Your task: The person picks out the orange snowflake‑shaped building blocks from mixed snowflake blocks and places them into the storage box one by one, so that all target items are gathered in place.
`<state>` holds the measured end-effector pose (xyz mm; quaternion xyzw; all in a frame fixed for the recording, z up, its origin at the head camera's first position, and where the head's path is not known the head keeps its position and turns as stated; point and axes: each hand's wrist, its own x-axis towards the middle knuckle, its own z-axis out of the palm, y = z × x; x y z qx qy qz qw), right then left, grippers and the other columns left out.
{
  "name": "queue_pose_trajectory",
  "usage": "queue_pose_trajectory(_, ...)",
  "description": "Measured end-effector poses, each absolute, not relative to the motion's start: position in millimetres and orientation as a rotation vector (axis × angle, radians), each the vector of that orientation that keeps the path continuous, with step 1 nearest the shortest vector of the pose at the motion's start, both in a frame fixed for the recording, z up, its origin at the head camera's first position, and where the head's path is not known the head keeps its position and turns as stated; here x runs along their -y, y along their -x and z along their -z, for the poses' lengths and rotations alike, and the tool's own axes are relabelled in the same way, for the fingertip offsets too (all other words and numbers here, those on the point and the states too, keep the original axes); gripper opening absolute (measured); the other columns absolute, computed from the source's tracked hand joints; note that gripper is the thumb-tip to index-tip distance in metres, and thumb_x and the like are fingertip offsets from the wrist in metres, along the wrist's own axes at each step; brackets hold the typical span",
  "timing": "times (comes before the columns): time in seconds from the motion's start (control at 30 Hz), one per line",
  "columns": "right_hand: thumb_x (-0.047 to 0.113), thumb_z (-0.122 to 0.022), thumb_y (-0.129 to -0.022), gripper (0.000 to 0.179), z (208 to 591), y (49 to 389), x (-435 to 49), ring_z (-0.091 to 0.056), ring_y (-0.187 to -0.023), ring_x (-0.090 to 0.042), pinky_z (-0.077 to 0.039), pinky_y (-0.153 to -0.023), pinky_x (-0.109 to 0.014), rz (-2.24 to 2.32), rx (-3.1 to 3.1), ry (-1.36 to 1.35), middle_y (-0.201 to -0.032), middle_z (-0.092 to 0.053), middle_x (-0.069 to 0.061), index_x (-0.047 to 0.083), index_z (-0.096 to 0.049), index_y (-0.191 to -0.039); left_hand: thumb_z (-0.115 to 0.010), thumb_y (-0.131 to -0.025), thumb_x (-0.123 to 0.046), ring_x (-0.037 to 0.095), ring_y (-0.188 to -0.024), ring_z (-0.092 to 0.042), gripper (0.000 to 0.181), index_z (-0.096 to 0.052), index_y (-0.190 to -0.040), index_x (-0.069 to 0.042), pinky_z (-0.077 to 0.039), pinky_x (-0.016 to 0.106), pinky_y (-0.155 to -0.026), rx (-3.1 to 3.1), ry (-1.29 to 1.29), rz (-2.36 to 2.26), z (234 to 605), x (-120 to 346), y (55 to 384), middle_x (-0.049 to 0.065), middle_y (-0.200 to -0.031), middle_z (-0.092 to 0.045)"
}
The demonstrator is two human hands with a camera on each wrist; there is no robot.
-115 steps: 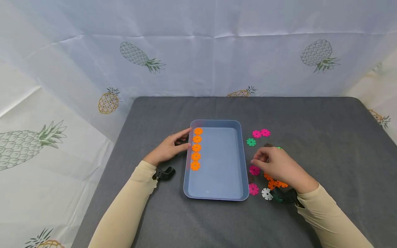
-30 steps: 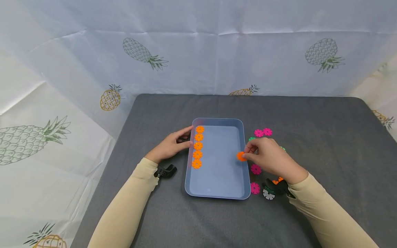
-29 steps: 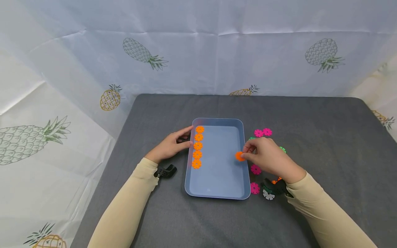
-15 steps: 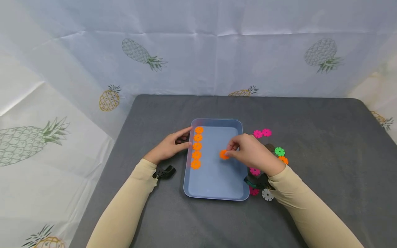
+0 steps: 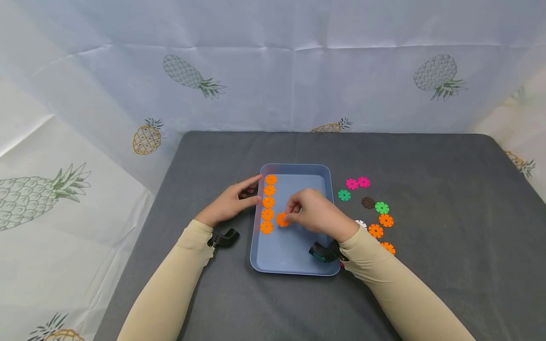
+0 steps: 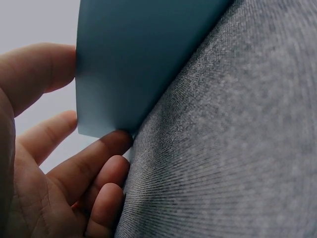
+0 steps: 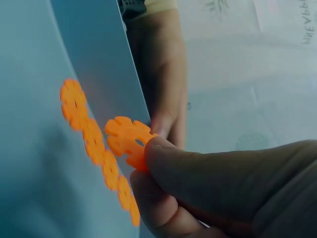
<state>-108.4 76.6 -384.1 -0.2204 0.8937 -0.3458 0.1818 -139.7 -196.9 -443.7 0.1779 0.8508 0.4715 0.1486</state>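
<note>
A person's right hand pinches an orange notched disc between thumb and fingers, at 9 o'clock from that hand and between 3 and 4 o'clock from the left hand. The left hand holds nothing; its loosely extended thumb and index finger touch the blue tray at its 9 o'clock rim. The disc is inside the tray's outline, just beside a row of five orange discs lining the tray's left wall, which spans 8 to 11 o'clock from it. The right wrist view shows the held disc tilted, with slots and a hole. The left wrist view shows the tray's outer wall and the smaller fingers curled against grey cloth. Only the head view takes in loose discs in pink, green, brown, white and orange, at 2 to 4 o'clock from the tray. Farthest, at 12 o'clock, hangs a pineapple-print curtain.
</note>
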Motion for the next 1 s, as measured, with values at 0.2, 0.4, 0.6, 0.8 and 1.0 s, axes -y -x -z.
queue_pose_trajectory(0.2, 0.011, -0.085, -0.088, 0.019, 393, 104, -61, -0.053, -0.057, -0.011, -0.045, -0.055, -0.025, 0.966, -2.495, 0.655, -0.064, -0.062, 0.005, 0.013, -0.072, -0.074, -0.068, -0.104, -0.025, 0.038, -0.137, -0.051, 0.067, -0.04, -0.164, -0.012, -0.042, 0.054, -0.114, -2.441, -0.529, -1.375, 444, 196, 140, 0.019, -0.159, -0.048)
queue_pose_trajectory(0.4, 0.01, -0.085, -0.087, 0.02, 398, 99, -49, -0.053, -0.058, -0.01, -0.044, -0.056, -0.025, 0.949, -2.469, 0.697, -0.063, -0.061, 0.006, 0.014, -0.072, -0.072, -0.068, -0.104, -0.023, 0.039, -0.137, -0.052, 0.066, -0.04, -0.163, -0.01, -0.042, 0.055, -0.114, -2.444, -0.546, -1.381, 445, 197, 139, 0.021, -0.158, -0.049)
queue_pose_trajectory(0.6, 0.006, -0.082, -0.087, 0.021, 403, 98, -43, -0.053, -0.057, -0.01, -0.043, -0.056, -0.024, 0.904, -2.42, 0.724, -0.063, -0.061, 0.006, 0.015, -0.072, -0.071, -0.067, -0.104, -0.022, 0.039, -0.137, -0.051, 0.066, -0.04, -0.163, -0.011, -0.041, 0.055, -0.115, -2.443, -0.534, -1.376, 444, 197, 139, 0.021, -0.158, -0.048)
queue_pose_trajectory(0.8, 0.009, -0.086, -0.085, 0.022, 408, 96, -41, -0.052, -0.054, -0.01, -0.041, -0.053, -0.024, 0.886, -2.404, 0.712, -0.06, -0.061, 0.006, 0.015, -0.073, -0.069, -0.067, -0.104, -0.02, 0.039, -0.137, -0.052, 0.065, -0.041, -0.162, -0.009, -0.042, 0.055, -0.114, -2.441, -0.545, -1.381, 445, 197, 140, 0.022, -0.157, -0.049)
queue_pose_trajectory(1.0, 0.014, -0.087, -0.084, 0.023, 411, 94, -38, -0.052, -0.054, -0.011, -0.042, -0.053, -0.025, 0.846, -2.42, 0.704, -0.059, -0.061, 0.008, 0.017, -0.072, -0.067, -0.068, -0.104, -0.02, 0.039, -0.137, -0.052, 0.065, -0.041, -0.162, -0.01, -0.042, 0.055, -0.114, -2.437, -0.538, -1.391, 445, 198, 140, 0.021, -0.157, -0.049)
